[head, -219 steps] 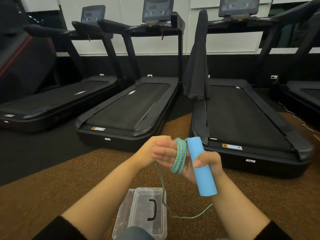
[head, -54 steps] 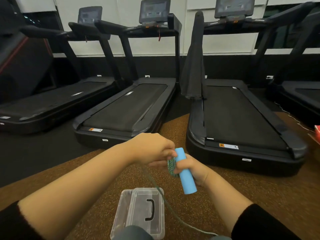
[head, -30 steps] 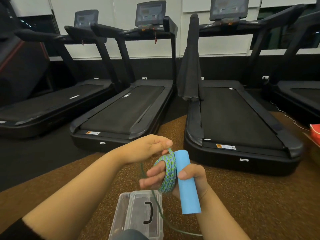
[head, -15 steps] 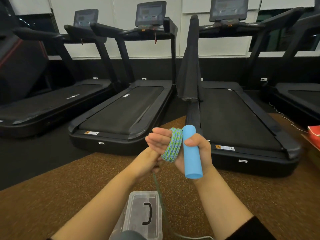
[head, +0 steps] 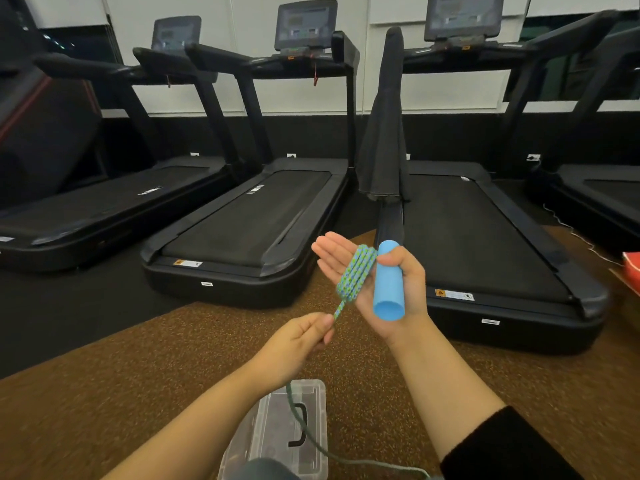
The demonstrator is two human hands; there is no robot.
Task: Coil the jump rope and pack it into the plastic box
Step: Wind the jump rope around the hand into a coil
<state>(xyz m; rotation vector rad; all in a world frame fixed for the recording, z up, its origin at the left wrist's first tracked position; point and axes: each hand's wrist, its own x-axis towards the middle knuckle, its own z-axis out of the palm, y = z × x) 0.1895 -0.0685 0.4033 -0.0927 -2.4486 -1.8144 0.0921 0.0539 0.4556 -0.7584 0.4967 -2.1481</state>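
Observation:
My right hand (head: 398, 296) is raised palm up, its thumb pinning a light blue foam handle (head: 388, 284) against the palm. Several turns of the blue-green braided jump rope (head: 355, 271) are wound around its outstretched fingers. Lower and to the left, my left hand (head: 298, 344) pinches the taut strand that leaves the coil. From that hand the slack rope drops over the clear plastic box (head: 311, 452) and trails off right along the floor. The box sits on the floor with its lid shut and a black handle on top.
Black treadmills (head: 249, 220) stand in a row directly ahead, their rear ends close to my hands. A dark cloth (head: 384, 133) hangs over one treadmill rail. Brown speckled flooring (head: 138, 368) lies underfoot. A red object (head: 632, 268) shows at the right edge.
My left hand has come down from beside the coil and pulled the strand taut down-left. My right hand's fingers have spread out flat, with the coil still around them.

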